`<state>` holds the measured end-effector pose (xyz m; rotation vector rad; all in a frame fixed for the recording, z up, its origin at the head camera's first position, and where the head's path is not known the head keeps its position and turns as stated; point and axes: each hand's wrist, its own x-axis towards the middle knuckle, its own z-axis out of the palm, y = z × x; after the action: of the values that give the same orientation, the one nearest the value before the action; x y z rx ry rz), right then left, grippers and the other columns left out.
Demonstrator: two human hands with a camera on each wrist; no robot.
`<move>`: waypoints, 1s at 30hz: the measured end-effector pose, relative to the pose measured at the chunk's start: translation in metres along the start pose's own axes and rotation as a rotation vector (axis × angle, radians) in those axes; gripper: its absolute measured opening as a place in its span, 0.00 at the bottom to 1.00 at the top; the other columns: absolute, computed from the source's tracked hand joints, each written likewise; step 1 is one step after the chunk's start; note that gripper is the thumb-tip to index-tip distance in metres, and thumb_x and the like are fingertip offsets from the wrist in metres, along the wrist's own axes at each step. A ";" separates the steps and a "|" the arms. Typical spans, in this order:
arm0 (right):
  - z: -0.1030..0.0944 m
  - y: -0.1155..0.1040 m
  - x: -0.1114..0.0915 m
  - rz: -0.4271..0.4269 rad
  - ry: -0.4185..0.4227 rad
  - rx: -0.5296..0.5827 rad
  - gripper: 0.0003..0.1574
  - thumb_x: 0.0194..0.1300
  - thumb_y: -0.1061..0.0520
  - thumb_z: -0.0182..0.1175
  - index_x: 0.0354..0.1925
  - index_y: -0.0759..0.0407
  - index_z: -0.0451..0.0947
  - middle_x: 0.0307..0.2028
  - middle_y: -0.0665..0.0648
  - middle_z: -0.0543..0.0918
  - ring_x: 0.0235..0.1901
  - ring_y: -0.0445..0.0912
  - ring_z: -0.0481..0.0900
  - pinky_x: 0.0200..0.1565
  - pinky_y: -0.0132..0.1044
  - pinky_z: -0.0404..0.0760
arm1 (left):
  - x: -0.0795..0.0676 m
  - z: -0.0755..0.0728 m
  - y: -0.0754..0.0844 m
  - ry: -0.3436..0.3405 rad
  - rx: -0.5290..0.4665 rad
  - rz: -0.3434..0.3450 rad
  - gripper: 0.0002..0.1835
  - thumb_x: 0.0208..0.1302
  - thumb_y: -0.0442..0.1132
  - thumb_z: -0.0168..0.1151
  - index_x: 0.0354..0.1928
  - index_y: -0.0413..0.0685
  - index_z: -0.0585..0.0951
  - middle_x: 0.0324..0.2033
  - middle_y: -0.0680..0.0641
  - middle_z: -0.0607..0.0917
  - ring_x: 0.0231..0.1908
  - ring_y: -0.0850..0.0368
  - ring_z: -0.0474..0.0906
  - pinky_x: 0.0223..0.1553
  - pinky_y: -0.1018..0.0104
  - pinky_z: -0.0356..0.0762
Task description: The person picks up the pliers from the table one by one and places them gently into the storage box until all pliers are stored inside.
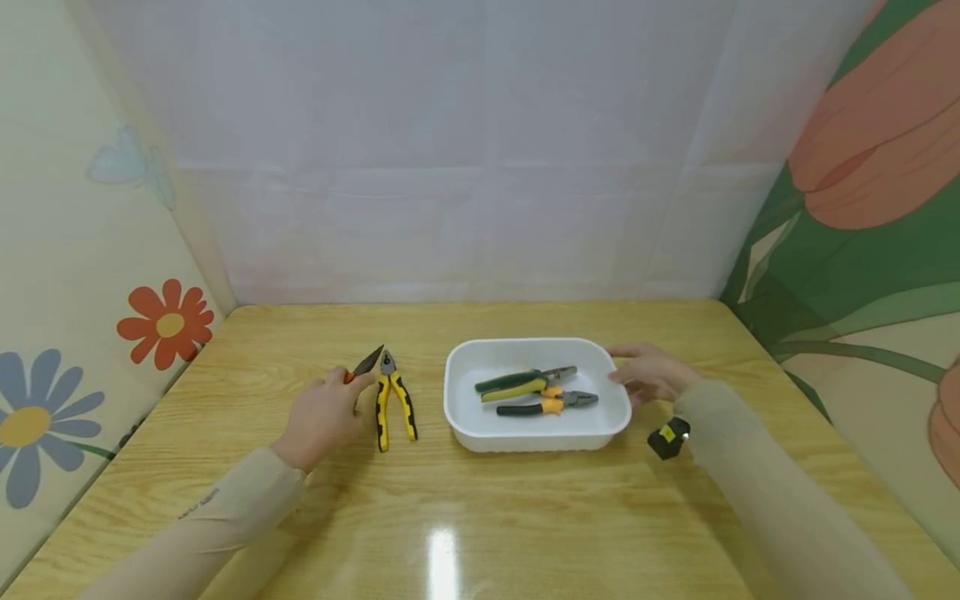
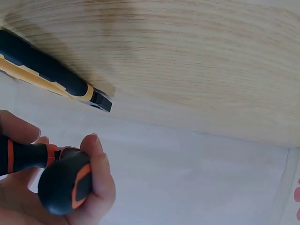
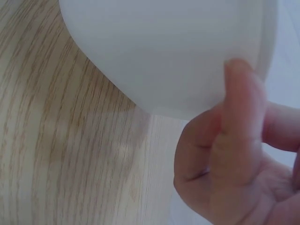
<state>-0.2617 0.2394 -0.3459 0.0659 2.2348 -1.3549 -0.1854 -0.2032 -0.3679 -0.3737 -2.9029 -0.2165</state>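
Observation:
My left hand holds pliers with dark pointed jaws, which angle up and away. Their black and orange handles sit inside my curled fingers in the left wrist view. Just right of this hand, yellow and black pliers lie on the table with handles spread. A white plastic tub stands at the middle of the table. My right hand grips its right end, the thumb against the outer wall near the rim. In the tub lie green and yellow pliers and black and orange pliers.
A small black tape measure with a yellow-green label sits right of the tub, close to my right sleeve. The wooden table runs back to a white cloth. Patterned panels flank both sides. A dark thing shows at the left edge.

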 end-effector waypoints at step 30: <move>0.000 0.001 0.000 -0.003 -0.002 0.002 0.43 0.67 0.67 0.53 0.74 0.70 0.45 0.59 0.75 0.68 0.33 0.46 0.79 0.34 0.36 0.82 | 0.014 -0.010 0.012 0.018 0.074 0.236 0.27 0.51 0.28 0.61 0.57 0.50 0.79 0.47 0.37 0.77 0.31 0.44 0.76 0.18 0.61 0.68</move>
<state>-0.2613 0.2399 -0.3470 0.0613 2.2328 -1.3581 -0.1936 -0.1900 -0.3534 -0.6913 -2.8068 -0.0750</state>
